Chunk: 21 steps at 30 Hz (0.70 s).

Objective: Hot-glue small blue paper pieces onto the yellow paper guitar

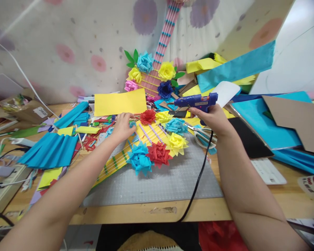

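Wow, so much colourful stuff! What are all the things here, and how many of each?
yellow guitar: one, yellow paper, lying on the mat
paper flowers: six big ones, red, yellow and blue, on the yellow guitar
cutting mat: one, grey, under the yellow guitar
pink guitar: one, pink with five flowers, leaning at the back
yellow sheet: one, yellow, beyond the yellow guitar
scissors: one pair, pale handles, right of the paper flowers
glue gun: one, blue, held above the scissors
cord: one, black, trailing over the cutting mat
pleated paper: one, blue, far left
cardboard: one, brown, far right
left hand: fingertips on the yellow guitar
right hand: gripping the glue gun
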### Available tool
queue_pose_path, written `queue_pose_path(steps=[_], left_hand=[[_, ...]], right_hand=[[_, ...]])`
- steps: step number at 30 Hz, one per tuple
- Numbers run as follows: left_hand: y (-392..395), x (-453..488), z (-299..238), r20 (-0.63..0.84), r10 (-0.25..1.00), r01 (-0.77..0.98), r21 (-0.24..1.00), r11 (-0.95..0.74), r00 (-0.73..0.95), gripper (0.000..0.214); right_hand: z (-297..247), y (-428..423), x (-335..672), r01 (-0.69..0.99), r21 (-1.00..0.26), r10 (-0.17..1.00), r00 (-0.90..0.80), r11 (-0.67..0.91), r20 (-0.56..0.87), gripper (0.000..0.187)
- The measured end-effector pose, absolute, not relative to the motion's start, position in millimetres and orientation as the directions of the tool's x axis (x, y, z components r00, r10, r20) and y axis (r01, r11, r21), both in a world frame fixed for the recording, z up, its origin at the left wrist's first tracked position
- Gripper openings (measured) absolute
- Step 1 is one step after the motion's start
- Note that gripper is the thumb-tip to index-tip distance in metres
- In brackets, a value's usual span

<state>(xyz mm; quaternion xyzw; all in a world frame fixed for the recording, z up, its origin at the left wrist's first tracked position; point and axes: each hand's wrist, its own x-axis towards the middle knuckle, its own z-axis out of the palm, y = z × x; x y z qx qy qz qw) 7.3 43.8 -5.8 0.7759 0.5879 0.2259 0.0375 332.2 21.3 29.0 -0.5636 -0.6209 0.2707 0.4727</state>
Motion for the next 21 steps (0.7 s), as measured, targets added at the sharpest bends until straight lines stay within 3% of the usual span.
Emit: queue_pose_path(steps=[6,10,14,17,21], left_hand=[[43,6,-1,0.412,0.910,0.893,0.396,-0.213,0.034,0.015],[28,2,4,0.438,0.899,0.861,0.449,-0.238,0.020,0.012],[5,-4,1,0.247,0.964,0.816,0.534,-0.220,0.098,0.013],[-6,-7,-4,0.091,0.988,0.843,0.516,-0.154,0.124,0.013],[-6,-1,-10,0.065,0.991,0.860,0.492,-0.131,0.113,0.017]], right_hand=[[28,23,333,0.443,-0.870,0.957,0.084,0.215,0.279,0.037],[25,24,332,0.449,-0.862,0.952,0.071,0.236,0.297,0.038],[25,23,328,0.463,-0.851,0.956,0.027,0.248,0.293,0.038],[23,23,324,0.487,-0.843,0.963,0.018,0.227,0.270,0.039],[22,23,320,0.498,-0.838,0.967,-0.005,0.222,0.253,0.038]])
